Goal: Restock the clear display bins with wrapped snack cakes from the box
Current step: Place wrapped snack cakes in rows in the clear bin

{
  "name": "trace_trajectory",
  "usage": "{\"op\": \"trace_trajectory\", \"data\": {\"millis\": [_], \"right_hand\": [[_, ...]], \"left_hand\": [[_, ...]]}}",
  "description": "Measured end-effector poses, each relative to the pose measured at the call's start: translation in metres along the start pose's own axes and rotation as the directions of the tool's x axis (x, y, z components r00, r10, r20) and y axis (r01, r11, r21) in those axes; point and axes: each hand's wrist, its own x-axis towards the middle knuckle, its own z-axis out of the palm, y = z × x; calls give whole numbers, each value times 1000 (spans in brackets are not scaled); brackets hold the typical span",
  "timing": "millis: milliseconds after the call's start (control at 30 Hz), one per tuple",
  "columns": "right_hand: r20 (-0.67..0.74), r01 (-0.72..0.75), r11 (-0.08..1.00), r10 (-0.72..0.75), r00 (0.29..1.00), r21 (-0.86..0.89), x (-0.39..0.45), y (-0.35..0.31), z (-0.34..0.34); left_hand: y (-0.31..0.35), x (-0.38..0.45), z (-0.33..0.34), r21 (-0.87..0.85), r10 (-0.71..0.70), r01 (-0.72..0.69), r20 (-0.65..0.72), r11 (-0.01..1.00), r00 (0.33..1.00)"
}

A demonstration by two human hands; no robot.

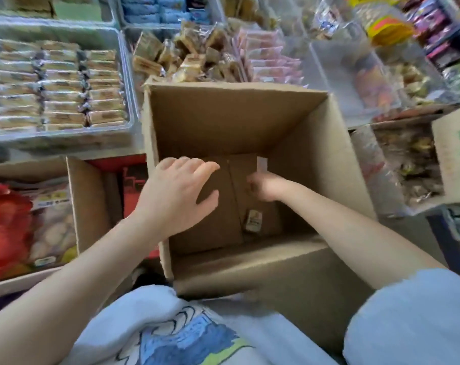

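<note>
The box, an open brown cardboard carton, stands right in front of the person, its near wall against a pale printed shirt. Both bare forearms reach down into it. The left hand hovers above the left part of the box floor with fingers spread and relaxed, gripping nothing. The right hand is deeper inside, near the middle of the floor, its fingers curled under; whether they pinch anything cannot be told. On the box bottom lie the folded cardboard flaps and one small wrapped snack cake, just nearer than the right hand and apart from it.

To the left, lower down, a second carton holds red-and-clear bagged snacks. To the right another carton with green print holds a clear bag of wrapped sweets.

Beyond the box, the shelf carries the clear display bins. The left bin is packed with neat rows of wrapped snack cakes. Straight behind the box lies a loose heap of brown wrapped cakes beside pink packets. The clear bin to the right looks mostly bare near its front, blurred colourful packets behind it.
</note>
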Motion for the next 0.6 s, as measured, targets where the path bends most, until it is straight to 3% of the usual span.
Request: {"op": "trace_trajectory", "data": {"millis": [67, 133, 267, 367, 433, 500, 600], "right_hand": [[102, 45, 984, -27, 994, -175, 8, 7, 14], [203, 187, 893, -111, 973, -409, 15, 17, 32], [327, 466, 449, -355, 876, -762, 42, 42, 66], [404, 532, 306, -393, 826, -790, 57, 48, 86], [405, 543, 300, -415, 815, -784, 65, 47, 97], [367, 538, 384, -435, 822, -750, 69, 41, 101], [193, 453, 754, -413, 890, -475, 66, 22, 88]], "left_hand": [[-1, 3, -3, 23, -24, 24, 2, 999, 1000], [-1, 3, -1, 65, -50, 49, 4, 997, 999], [2, 1, 3, 90, -112, 114, -25, 989, 993], [6, 2, 3, 70, -154, 157, -53, 985, 987], [9, 3, 4, 65, -173, 176, -58, 982, 983], [10, 4, 5, 59, -180, 184, -68, 981, 981], [12, 3, 6, 37, -194, 198, -100, 979, 976]]}}
